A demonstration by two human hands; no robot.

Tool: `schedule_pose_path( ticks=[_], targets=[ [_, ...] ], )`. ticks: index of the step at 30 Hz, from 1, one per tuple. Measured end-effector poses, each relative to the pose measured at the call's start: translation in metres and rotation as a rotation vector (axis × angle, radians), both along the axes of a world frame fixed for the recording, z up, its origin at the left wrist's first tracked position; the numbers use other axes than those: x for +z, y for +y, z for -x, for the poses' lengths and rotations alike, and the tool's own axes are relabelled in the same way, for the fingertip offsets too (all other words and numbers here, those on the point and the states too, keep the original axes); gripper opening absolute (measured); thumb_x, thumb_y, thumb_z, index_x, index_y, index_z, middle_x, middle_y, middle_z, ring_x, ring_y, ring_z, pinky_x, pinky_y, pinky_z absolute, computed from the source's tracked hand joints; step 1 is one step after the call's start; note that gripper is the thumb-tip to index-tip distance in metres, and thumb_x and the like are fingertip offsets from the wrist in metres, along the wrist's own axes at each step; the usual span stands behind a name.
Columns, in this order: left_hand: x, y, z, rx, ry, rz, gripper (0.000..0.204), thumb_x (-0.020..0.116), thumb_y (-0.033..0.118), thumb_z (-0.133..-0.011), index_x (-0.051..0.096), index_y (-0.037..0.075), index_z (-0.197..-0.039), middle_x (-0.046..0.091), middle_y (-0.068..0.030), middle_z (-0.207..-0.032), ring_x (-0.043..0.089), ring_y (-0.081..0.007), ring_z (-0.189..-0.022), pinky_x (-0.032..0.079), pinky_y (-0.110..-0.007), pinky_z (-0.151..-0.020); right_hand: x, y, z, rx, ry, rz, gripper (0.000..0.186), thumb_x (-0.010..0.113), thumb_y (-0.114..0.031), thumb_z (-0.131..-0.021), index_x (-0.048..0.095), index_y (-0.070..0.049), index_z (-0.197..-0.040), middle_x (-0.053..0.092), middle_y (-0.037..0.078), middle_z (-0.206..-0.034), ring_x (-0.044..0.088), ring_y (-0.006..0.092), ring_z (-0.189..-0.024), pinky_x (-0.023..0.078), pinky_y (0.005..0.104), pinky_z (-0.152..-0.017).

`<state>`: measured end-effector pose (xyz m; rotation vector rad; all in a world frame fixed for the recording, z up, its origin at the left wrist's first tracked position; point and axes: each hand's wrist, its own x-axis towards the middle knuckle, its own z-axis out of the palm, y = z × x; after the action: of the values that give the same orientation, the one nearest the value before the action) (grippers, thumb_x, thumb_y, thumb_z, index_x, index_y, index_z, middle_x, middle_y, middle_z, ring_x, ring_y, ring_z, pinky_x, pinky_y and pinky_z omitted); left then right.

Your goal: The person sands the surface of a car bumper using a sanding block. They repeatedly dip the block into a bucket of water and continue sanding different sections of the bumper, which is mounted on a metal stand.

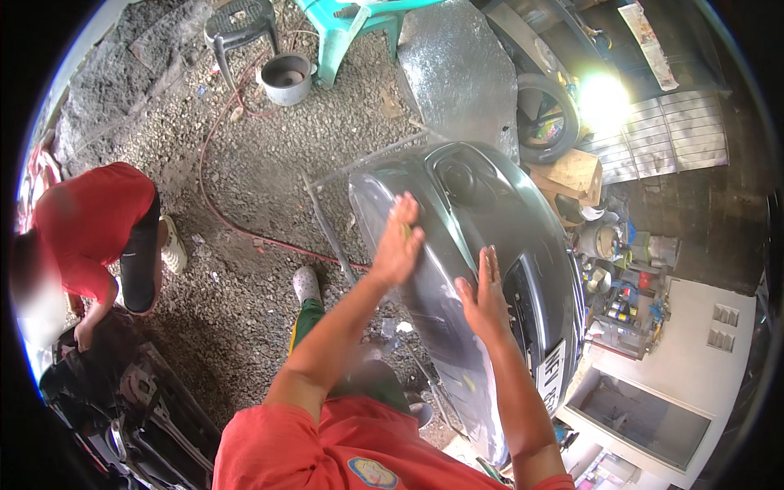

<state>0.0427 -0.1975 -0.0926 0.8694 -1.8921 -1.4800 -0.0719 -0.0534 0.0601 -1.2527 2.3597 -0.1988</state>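
A dark grey car bumper (445, 335) stretches away from me on a metal stand (327, 220), with pale patches along its near edge. My left hand (398, 243) is over its far left part, palm turned inward and fingers stretched out. Closer to the middle is my right hand (487, 300), its fingers straight and pointing away from me, beside the dark grille opening. Neither hand visibly holds anything. Whether the palms touch the surface, I cannot tell. A white number plate (551, 377) sits on the bumper's right side.
At the left a person in a red shirt (94, 220) bends over a black car part (135, 400). A red hose (214, 196) crosses the gravel. Beyond are a metal pot (286, 91), a dark stool (238, 22) and a green plastic chair (331, 45). A tyre (563, 106) and cluttered shelves stand right.
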Motion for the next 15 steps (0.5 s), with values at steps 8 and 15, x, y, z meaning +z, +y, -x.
schedule_pose_path(
  ticks=[8, 15],
  targets=[
    [0.006, 0.022, 0.028, 0.193, 0.009, -0.176, 0.074, 0.032, 0.049, -0.106, 0.023, -0.005, -0.155, 0.014, -0.0220, -0.165, 0.008, -0.0358, -0.154, 0.005, -0.043, -0.125, 0.000, -0.005, -0.001, 0.037, 0.023, -0.016, 0.086, 0.064, -0.033, -0.095, 0.016, 0.003, -0.157, 0.013, 0.030, -0.162, 0.016, 0.0445, -0.151, 0.021, 0.0488, -0.122],
    [-0.069, -0.080, 0.041, 0.379, 0.020, -0.436, 0.066, 0.030, 0.041, -0.109, 0.024, -0.006, -0.154, 0.014, -0.0234, -0.165, 0.009, -0.0348, -0.154, 0.008, -0.044, -0.125, 0.008, -0.013, 0.005, 0.082, -0.113, 0.023, 0.085, 0.064, -0.032, -0.095, 0.017, 0.003, -0.157, 0.013, 0.029, -0.163, 0.017, 0.0446, -0.151, 0.021, 0.0471, -0.122]
  ],
)
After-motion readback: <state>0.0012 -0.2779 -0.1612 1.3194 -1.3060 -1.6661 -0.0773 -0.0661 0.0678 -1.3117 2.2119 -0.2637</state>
